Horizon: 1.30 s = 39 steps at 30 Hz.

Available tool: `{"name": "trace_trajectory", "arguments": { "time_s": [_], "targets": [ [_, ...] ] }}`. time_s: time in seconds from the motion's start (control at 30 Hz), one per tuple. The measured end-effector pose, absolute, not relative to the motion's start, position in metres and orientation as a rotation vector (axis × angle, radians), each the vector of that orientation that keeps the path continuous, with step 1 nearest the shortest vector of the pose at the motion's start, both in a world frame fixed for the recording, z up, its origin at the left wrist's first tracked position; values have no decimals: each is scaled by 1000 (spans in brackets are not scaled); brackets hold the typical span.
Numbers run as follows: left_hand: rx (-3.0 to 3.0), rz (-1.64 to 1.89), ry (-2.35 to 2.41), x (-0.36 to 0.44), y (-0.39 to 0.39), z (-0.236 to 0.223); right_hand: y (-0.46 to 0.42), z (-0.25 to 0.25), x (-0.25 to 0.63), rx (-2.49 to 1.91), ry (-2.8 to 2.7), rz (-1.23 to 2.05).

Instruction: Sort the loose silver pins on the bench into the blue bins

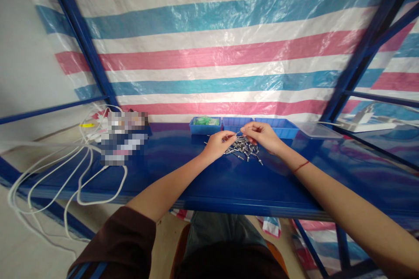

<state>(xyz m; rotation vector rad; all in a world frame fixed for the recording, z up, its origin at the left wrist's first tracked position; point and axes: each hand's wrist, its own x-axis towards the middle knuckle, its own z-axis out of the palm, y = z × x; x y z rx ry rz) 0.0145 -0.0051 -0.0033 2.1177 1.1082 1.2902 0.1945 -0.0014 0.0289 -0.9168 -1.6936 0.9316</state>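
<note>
A heap of metal blind rivets (244, 150) lies on the blue table (209, 183), under and between my hands. My left hand (217, 145) is closed in a pinch just left of the heap's top. Opposite it, my right hand (262, 136) also pinches, its fingertips close to the left ones. Between the two sets of fingertips shows one thin rivet (239, 132), with both hands at its ends. Its ends are partly hidden by the fingers.
Behind the heap stand a blue bin (205, 130) holding green-tinted plastic bags, a middle blue bin (234, 123) and a right blue bin (284, 130). White cables (80, 183) loop at left. A power strip (366, 125) sits at right, near a clear lid (319, 130).
</note>
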Motion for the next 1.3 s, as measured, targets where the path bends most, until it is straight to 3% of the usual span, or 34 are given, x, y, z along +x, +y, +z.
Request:
{"name": "trace_trajectory", "arguments": {
  "time_s": [0.1,0.3,0.53,0.8,1.17,1.3],
  "targets": [
    [2210,1280,1161,14,-8,-1,12,31,211,-952,-1593,734],
    [2578,1091,1169,10,-10,-1,38,28,267,-1309,-1430,-89],
    [2760,795,1218,9,-12,-6,44,23,282,-1641,-1712,-373],
    [2878,670,1026,11,-19,-3,17,30,230,-1137,-2460,261],
    [2588,1135,1058,13,-14,2,4,27,209,-996,-2301,923],
    [2390,1226,1091,13,-14,5,0,30,204,-1013,-2202,1018]
  ]
}}
